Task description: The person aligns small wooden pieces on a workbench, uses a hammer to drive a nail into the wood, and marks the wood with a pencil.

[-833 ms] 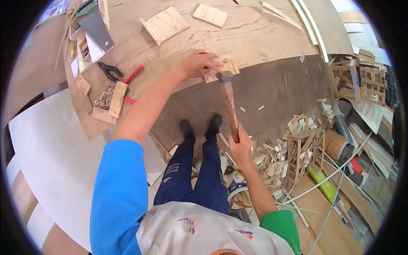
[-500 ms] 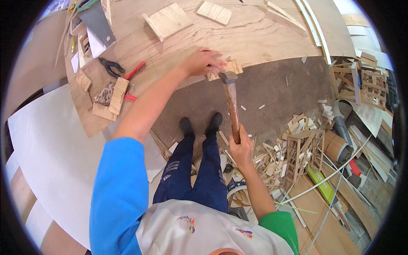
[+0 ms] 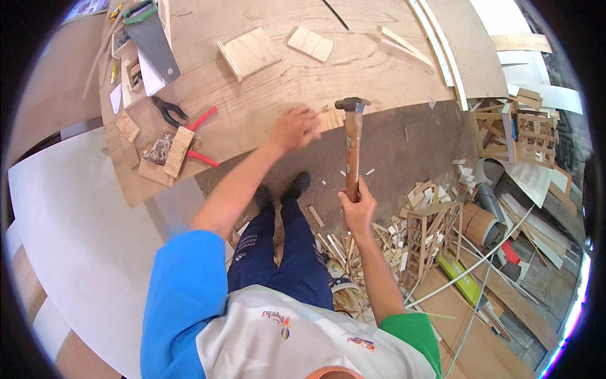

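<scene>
My right hand (image 3: pixel 358 210) is wrapped round the lower part of a hammer's (image 3: pixel 354 136) wooden handle. The hammer stands head up, its dark metal head close to the workbench's front edge. My left hand (image 3: pixel 295 129) hovers at that edge, left of the hammer; motion smears its fingers, so I cannot tell whether they hold anything. Between the hand and the hammer, a small plywood piece (image 3: pixel 331 119) lies at the edge, partly covered.
On the plywood workbench (image 3: pixel 353 69) lie red-handled pincers (image 3: pixel 203 119), black-handled pliers (image 3: pixel 168 111), a handsaw (image 3: pixel 151 44), a joined board piece (image 3: pixel 251 54), a flat plywood piece (image 3: pixel 310 44) and nails (image 3: pixel 160 150) beside small blocks. Wood offcuts (image 3: pixel 394 243) cover the floor at the right.
My left hand has drawn back leftward from the small plywood piece at the edge. The hammer has turned more upright and its head has moved slightly right. The view has shifted a little.
</scene>
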Demonstrator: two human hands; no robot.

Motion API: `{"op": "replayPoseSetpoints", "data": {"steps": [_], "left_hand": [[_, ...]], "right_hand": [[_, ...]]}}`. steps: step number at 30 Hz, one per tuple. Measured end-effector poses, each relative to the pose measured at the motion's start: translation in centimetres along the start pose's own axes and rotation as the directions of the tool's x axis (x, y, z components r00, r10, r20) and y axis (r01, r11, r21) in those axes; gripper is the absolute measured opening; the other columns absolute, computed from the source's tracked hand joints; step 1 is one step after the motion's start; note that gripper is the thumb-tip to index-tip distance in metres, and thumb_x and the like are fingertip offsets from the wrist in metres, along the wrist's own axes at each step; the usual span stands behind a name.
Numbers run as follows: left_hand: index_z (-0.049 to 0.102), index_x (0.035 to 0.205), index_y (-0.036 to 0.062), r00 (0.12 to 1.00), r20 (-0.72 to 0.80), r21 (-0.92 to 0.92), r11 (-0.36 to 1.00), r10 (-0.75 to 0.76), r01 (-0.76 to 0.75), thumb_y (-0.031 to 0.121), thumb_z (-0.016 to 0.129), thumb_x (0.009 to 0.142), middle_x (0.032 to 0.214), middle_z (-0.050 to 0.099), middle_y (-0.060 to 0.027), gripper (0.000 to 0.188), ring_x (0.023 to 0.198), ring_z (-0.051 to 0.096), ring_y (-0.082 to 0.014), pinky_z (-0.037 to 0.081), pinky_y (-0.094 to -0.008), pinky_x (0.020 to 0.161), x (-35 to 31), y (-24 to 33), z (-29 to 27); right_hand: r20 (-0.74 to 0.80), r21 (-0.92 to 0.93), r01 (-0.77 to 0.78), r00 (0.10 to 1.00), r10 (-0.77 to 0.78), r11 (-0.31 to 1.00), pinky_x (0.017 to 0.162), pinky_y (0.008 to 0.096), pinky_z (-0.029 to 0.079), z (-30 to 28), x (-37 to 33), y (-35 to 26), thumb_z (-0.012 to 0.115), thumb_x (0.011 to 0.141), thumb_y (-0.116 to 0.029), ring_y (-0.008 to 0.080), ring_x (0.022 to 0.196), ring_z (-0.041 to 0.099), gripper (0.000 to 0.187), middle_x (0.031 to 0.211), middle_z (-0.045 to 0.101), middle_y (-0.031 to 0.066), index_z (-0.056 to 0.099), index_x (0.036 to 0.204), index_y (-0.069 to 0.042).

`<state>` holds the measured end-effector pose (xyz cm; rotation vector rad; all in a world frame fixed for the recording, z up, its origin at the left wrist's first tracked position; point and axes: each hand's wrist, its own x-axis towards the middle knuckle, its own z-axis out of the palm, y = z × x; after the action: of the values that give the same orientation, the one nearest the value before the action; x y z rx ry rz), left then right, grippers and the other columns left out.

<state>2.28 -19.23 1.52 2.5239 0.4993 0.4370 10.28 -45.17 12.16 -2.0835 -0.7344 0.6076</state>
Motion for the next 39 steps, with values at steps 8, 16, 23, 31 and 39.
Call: {"op": "replayPoseSetpoints", "data": {"steps": [8,16,23,31,39], "left_hand": [[0.064,0.126,0.0079,0.987,-0.082,-0.262,0.959,-0.136,0.111,0.016,0.074,0.078,0.128,0.061,-0.0189,0.049,0.119,0.057,-0.035,0.045,-0.0431,0.101,-1.3,3.7,0.5],[0.062,0.13,0.0043,0.757,-0.015,-0.629,0.595,-0.653,0.501,0.011,0.069,0.085,0.122,0.067,-0.0179,0.046,0.111,0.063,-0.0243,0.048,-0.0342,0.095,0.5,-0.7,-6.2],[0.067,0.122,-0.0002,0.611,-0.211,-0.648,0.577,-0.763,0.497,0.013,0.071,0.088,0.105,0.073,-0.0142,0.037,0.096,0.066,-0.0158,0.05,-0.0302,0.087,5.4,-7.1,-13.7],[0.069,0.117,-0.0006,0.406,-0.232,-0.695,0.443,-0.884,0.566,0.009,0.072,0.085,0.105,0.073,-0.0173,0.034,0.094,0.07,-0.0173,0.051,-0.029,0.083,7.7,-10.4,-19.0],[0.067,0.121,-0.0018,0.39,-0.203,-0.805,0.38,-0.898,0.456,0.005,0.069,0.087,0.11,0.072,-0.0108,0.034,0.102,0.065,-0.0132,0.05,-0.0276,0.09,9.2,-14.0,-16.9]], "right_hand": [[0.035,0.251,-0.076,0.997,0.069,0.965,0.049,0.0235,0.048,-0.6,8.0,-5.0,0.066,0.082,0.007,0.0073,0.058,0.058,0.046,0.084,0.066,0.0053,0.06,0.128,0.0],[0.159,0.105,0.181,0.968,-0.196,0.978,0.066,0.0304,0.052,4.3,25.8,-7.3,0.069,0.078,-0.006,0.0138,0.073,0.062,0.047,0.084,0.065,0.0081,0.06,0.122,0.005],[0.432,0.171,-0.028,0.901,-0.049,0.985,0.055,0.0292,0.051,13.3,38.4,-11.5,0.066,0.074,-0.006,0.0143,0.058,0.062,0.033,0.073,0.066,0.0094,0.066,0.105,0.005],[0.363,0.098,0.272,0.886,-0.289,0.957,0.063,0.031,0.054,18.8,43.6,-12.7,0.069,0.078,-0.01,0.0152,0.07,0.064,0.033,0.083,0.067,0.0098,0.067,0.109,0.002],[0.634,0.214,-0.03,0.765,-0.115,0.976,0.087,0.0322,0.053,20.2,42.4,-18.2,0.07,0.082,-0.01,0.0212,0.115,0.059,0.051,0.132,0.056,0.0188,0.059,0.131,-0.003]]}}
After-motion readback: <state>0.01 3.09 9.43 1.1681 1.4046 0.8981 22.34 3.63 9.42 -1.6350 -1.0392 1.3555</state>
